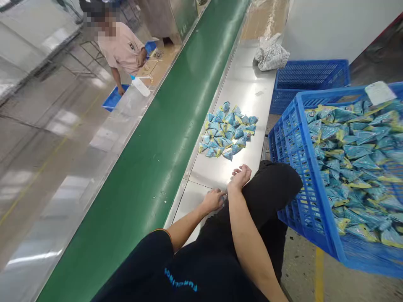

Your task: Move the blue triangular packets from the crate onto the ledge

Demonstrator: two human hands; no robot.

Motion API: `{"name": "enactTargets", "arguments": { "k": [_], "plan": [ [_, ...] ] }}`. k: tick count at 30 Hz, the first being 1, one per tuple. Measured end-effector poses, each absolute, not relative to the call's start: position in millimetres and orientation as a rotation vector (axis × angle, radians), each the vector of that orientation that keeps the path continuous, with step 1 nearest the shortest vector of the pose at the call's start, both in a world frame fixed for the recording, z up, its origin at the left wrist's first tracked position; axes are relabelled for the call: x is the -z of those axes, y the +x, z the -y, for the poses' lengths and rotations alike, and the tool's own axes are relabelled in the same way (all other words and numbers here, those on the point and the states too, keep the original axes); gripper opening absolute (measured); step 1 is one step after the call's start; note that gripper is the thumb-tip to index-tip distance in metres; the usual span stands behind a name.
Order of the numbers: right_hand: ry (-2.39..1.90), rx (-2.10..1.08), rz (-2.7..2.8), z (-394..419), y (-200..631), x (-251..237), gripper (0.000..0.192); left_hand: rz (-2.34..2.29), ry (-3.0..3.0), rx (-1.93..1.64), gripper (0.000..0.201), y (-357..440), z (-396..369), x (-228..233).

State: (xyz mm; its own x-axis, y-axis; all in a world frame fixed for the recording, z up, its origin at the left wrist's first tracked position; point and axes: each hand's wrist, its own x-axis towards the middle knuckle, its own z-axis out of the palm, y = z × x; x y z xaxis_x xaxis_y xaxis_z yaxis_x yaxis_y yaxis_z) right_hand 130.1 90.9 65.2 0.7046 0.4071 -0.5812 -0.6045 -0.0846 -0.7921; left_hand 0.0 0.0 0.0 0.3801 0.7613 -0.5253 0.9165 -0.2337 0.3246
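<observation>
A heap of small triangular foil packets (pixel 228 131), glossy light blue with yellow edges, lies on the brushed stainless-steel counter (pixel 242 79), beside the smooth green conveyor belt (pixel 163 138); there are too many to count exactly, some thirty or so. The right hand (pixel 241 176) rests at the counter's near edge, above a knee clad in black cloth, its fingers loosely curled and grasping nothing. The left hand (pixel 214 200) lies just beside it on the steel with fingers bent over something small and pale; what it is cannot be made out. Both hands are short of the heap. Two blue plastic lattice crates stand to the right: the near crate (pixel 294 167) is piled with the same packets, the far crate (pixel 311 75) sits behind it. A crumpled striped cloth (pixel 271 54) lies farther along the counter. Across the belt another person (pixel 121 48) in a pink shirt bends over a blue tray (pixel 111 100).
</observation>
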Motion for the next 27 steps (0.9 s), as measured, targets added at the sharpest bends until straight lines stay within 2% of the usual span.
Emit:
{"name": "enactTargets", "arguments": {
  "k": [5, 8, 11, 15, 19, 27],
  "plan": [
    [-1.425, -0.859, -0.154, -89.6, 129.2, -64.0, 0.006, -1.534, 2.066, 0.266, 0.029, -14.7, -7.8, 6.5],
    [-1.42, -0.86, -0.152, -88.8, 128.5, -65.6, 0.005, -1.612, 2.034, 0.199, 0.036, -29.4, -22.5, 13.1],
    [-1.416, -0.867, -0.15, -87.9, 128.1, -67.4, 0.006, -1.874, 1.963, 0.005, 0.036, -47.3, -47.1, 15.9],
    [-1.424, -0.888, -0.139, -86.9, 128.0, -68.7, 0.006, -1.835, 2.017, -0.242, 0.033, -70.3, -85.0, 12.5],
    [-1.434, -0.905, -0.118, -86.0, 126.9, -69.9, 0.006, -1.915, 1.949, -0.217, 0.032, -84.9, -125.9, 8.4],
    [-1.46, -0.968, -0.088, -87.0, 122.5, -69.5, 0.007, -1.684, 2.028, -0.202, 0.034, -81.7, -186.0, 14.8]
  ]
}}
